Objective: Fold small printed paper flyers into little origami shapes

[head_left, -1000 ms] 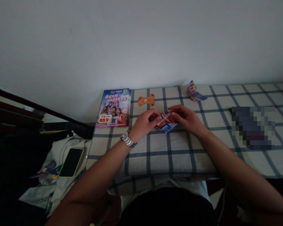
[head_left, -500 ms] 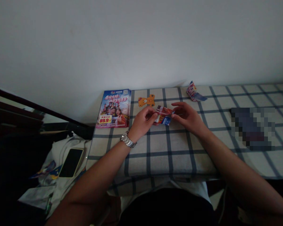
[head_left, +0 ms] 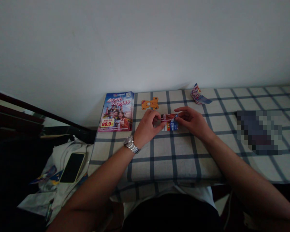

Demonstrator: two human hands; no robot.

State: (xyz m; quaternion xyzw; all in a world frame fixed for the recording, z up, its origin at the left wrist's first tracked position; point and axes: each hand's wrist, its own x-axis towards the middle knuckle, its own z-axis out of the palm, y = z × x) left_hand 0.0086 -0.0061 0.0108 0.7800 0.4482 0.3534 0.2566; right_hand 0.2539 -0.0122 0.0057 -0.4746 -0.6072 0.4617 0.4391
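Between my hands is a small folded leaflet with red, orange and blue print. My left hand, with a metal watch at its wrist, pinches the left end between thumb and fingers. At the right end, the thumb and index finger of my right hand are closed on the leaflet's edge. Part of the leaflet is hidden behind the fingers. Just beyond my left hand lies an orange-brown bear figure. A stack of printed flyers lies to the left of that hand.
The table has a checked cloth and meets the wall. A folded, printed paper piece stands near the back edge. To the right is a pixelated dark object. Down at the left, a phone rests on a white bag.
The leaflet has turned from a slant to nearly level and sits slightly lower. My left hand has shifted a little to the right; both hands keep hold of the leaflet.
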